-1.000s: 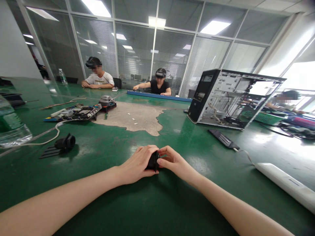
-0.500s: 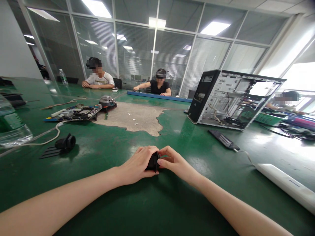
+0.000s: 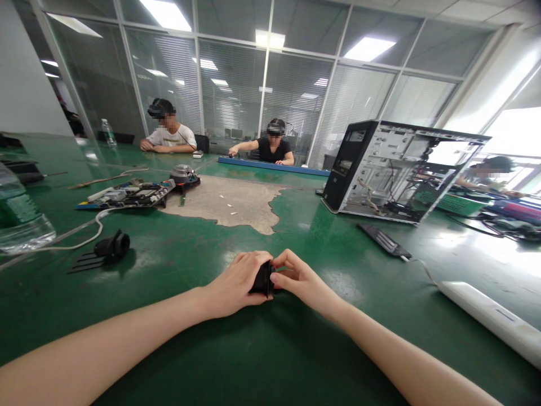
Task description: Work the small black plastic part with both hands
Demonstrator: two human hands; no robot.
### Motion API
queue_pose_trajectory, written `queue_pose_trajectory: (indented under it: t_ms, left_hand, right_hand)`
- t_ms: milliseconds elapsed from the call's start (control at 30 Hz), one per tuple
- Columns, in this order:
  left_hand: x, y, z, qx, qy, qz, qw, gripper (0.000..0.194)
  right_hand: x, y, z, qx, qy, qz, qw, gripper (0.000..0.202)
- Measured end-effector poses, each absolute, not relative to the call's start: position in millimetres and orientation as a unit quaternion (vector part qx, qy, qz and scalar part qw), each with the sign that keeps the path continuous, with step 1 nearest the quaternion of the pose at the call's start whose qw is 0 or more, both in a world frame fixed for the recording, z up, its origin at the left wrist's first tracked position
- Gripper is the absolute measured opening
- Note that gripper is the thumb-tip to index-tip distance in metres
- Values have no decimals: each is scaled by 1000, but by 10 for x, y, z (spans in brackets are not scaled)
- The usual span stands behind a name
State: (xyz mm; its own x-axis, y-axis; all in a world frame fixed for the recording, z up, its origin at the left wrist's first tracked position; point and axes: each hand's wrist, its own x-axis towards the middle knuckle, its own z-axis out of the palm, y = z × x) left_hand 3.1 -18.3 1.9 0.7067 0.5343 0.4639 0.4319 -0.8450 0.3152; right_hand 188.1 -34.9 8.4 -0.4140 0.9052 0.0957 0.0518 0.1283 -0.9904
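A small black plastic part (image 3: 261, 280) with a flat rim on its right side is held just above or on the green table; its exact kind is hard to make out. Over its left side and top curls my left hand (image 3: 238, 283), closed around it. From the right, my right hand (image 3: 299, 280) pinches the rimmed side with thumb and fingertips. Much of the part is covered by my fingers. Another black part (image 3: 110, 248), with a round opening and flat prongs, lies on the table to the left.
An open computer case (image 3: 380, 172) stands back right. A black slotted piece (image 3: 384, 239) and a white power bank-like box (image 3: 492, 316) lie right. Left are a circuit board (image 3: 127, 194), a cable and a water bottle (image 3: 21, 214). People sit across the table.
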Motion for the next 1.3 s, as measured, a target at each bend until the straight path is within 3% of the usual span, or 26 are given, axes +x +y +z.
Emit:
queue_pose_trajectory:
  t_ms: [1300]
  left_hand:
    - [36, -193, 31, 919, 261, 282, 87, 58]
  right_hand:
    - [1892, -367, 139, -389, -649, 537, 374, 29]
